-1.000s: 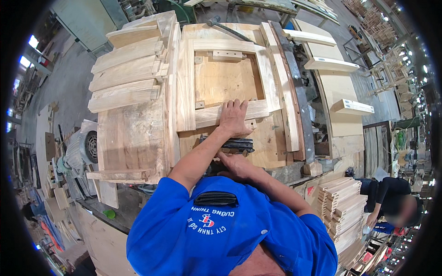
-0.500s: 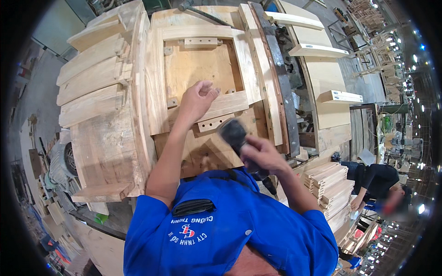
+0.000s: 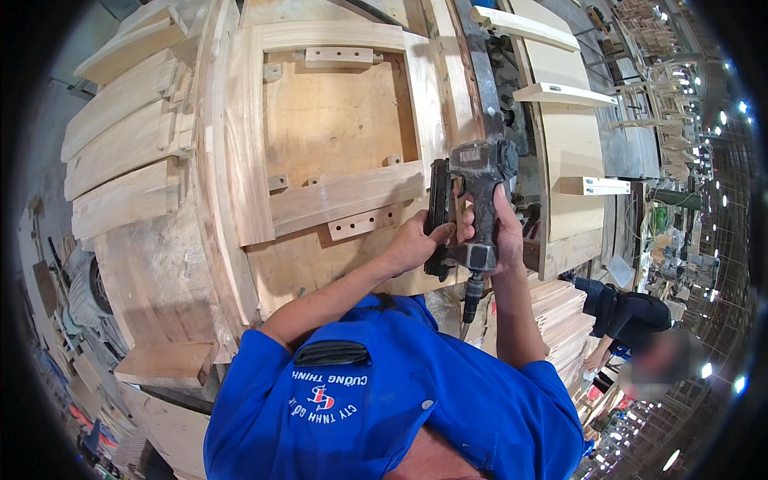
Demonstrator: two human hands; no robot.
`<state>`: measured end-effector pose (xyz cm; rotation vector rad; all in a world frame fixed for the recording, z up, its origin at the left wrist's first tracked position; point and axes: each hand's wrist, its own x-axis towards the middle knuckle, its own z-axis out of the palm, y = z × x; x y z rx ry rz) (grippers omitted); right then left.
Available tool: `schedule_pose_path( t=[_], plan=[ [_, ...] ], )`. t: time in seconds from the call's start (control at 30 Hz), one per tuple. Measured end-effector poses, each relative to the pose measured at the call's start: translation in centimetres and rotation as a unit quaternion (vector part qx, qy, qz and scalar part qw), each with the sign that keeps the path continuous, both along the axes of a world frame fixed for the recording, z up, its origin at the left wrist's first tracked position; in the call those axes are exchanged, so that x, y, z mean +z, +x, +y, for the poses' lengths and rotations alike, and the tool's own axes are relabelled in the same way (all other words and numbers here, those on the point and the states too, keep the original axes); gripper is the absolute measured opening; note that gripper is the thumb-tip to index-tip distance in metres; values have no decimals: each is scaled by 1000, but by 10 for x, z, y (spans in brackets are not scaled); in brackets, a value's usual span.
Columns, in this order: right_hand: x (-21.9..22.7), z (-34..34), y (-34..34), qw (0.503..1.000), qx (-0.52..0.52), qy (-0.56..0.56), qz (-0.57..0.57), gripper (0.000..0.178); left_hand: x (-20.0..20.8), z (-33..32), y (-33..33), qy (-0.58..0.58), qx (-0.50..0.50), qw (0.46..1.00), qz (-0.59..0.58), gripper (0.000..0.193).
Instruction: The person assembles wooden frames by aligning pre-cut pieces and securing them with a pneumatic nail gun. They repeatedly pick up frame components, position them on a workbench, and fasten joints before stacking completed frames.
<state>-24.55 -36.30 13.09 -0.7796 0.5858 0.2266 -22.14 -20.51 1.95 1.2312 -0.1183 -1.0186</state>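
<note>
A dark pneumatic nail gun [image 3: 483,166] is held up over the right part of the workbench, its air hose fitting pointing back toward me. My right hand [image 3: 507,232] is wrapped round its handle. At the gun's long magazine, my left hand [image 3: 419,242] is closed with the thumb laid against it; some fingers are hidden behind. Left of the gun lies a pale rectangular wooden frame [image 3: 344,194] on a plywood board [image 3: 336,108]. A drilled wooden block [image 3: 362,223] sits against the frame's near side, and another drilled block [image 3: 339,56] lies inside its far side.
Several loose boards [image 3: 128,152] lie on the left bench. On the right, light wooden bars [image 3: 566,94] rest across a panel. Stacked wooden pieces [image 3: 552,308] stand at lower right, where another person [image 3: 636,316] in dark clothes bends over. A dark metal rail [image 3: 485,96] runs beside the frame.
My right hand has raised the nail gun and swung it to the right. My left hand has come from above the frame to the gun's magazine. The view has shifted slightly.
</note>
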Motion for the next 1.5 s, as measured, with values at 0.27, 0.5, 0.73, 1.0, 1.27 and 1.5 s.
schedule_pose_path(
  t=[0.27, 0.5, 0.73, 1.0, 1.27, 1.5],
  plan=[
    [-8, -5, 11, 999, -6, 11, 46, 62, -8, -5, 1, -17, 14, 1000, 19, 47],
    [-1, -3, 11, 998, -19, 7, 62, 58, 2, -6, -4, -26, 44, 998, 34, 44],
    [12, -9, 66, 998, -11, -59, 25, 53, -5, -22, 49, 25, 72, 993, -92, 43],
    [-14, -34, 224, 999, 26, -19, -3, 49, -1, -46, 184, -53, 209, 976, 4, 32],
    [-21, -31, 298, 997, 41, -65, -19, 47, -14, -56, 251, -47, 248, 968, 8, 30],
    [-17, -31, 299, 994, 61, -86, -7, 50, -15, -61, 245, -49, 251, 966, 46, 34]
  ],
)
